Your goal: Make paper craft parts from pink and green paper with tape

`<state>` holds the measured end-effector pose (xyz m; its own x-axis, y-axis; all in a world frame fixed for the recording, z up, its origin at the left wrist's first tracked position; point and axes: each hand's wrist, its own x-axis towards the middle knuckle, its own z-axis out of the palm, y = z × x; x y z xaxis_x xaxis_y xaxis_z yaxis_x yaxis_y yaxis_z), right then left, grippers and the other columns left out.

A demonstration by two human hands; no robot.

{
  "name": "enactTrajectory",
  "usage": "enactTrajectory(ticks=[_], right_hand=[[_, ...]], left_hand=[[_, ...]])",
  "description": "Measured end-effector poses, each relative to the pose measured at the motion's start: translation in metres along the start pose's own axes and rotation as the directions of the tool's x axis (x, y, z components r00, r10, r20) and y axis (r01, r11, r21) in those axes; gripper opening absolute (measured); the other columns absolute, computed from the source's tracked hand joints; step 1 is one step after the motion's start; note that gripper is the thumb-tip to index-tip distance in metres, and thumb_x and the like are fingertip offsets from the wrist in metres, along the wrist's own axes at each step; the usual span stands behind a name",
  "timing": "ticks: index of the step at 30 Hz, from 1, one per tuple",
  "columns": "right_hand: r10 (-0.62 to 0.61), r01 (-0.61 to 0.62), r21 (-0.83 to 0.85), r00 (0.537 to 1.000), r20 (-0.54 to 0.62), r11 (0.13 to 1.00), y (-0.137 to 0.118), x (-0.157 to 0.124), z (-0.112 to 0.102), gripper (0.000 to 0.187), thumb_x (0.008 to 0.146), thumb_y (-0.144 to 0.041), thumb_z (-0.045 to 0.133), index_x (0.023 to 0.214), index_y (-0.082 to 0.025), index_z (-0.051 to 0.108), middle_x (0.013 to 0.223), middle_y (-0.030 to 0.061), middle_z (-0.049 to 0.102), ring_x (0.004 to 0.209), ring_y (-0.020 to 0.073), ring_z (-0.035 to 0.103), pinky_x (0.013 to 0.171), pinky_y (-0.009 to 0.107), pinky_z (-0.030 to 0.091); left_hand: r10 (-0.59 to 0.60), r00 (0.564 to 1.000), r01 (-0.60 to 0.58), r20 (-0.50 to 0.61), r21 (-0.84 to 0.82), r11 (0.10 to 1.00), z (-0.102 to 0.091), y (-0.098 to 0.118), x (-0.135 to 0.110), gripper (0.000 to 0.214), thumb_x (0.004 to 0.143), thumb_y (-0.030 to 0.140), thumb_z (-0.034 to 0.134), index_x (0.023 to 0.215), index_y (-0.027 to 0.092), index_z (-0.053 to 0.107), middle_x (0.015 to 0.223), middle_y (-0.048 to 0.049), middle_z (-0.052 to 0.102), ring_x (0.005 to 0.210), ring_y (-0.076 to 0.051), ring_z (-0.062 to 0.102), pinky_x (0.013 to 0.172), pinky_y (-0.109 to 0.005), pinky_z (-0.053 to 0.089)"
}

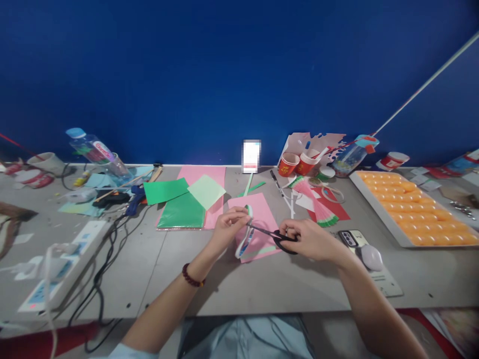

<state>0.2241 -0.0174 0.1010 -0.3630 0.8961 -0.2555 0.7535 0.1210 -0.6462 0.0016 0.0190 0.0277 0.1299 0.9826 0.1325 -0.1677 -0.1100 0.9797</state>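
Observation:
My left hand (228, 227) pinches a curved paper piece (245, 239) with pink, white and green bands, held upright above the table. My right hand (309, 239) grips black-handled scissors (279, 237), whose blades point left and meet the paper piece. Both hands hover over a pink sheet (262, 212) lying on the grey table (179, 269). A dark bead bracelet sits on my left wrist.
Green sheets (179, 207) and more pink paper lie behind my left hand. Red paper cups (297, 163), a striped fan-shaped paper (322, 209), a phone (350, 238), a tray of orange balls (415, 209), a power strip (63, 269) with cables and a tipped bottle (95, 149) surround them.

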Motion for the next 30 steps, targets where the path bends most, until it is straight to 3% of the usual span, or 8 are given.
enactTrajectory(ticks=[30], right_hand=[[-0.023,0.023,0.043,1.000,-0.009,0.999,-0.0016,-0.0023,0.0047,0.010,0.074,-0.031,0.056,0.078,-0.021,0.057,0.054,-0.0054,0.052,0.052,0.0102,0.044,0.050,0.022,0.029]], left_hand=[[-0.041,0.999,0.041,0.017,-0.028,0.999,0.0013,0.0060,-0.0011,0.013,0.069,0.031,0.072,0.067,0.018,0.072,0.079,-0.0045,0.064,0.074,-0.014,0.056,0.062,-0.025,0.045]])
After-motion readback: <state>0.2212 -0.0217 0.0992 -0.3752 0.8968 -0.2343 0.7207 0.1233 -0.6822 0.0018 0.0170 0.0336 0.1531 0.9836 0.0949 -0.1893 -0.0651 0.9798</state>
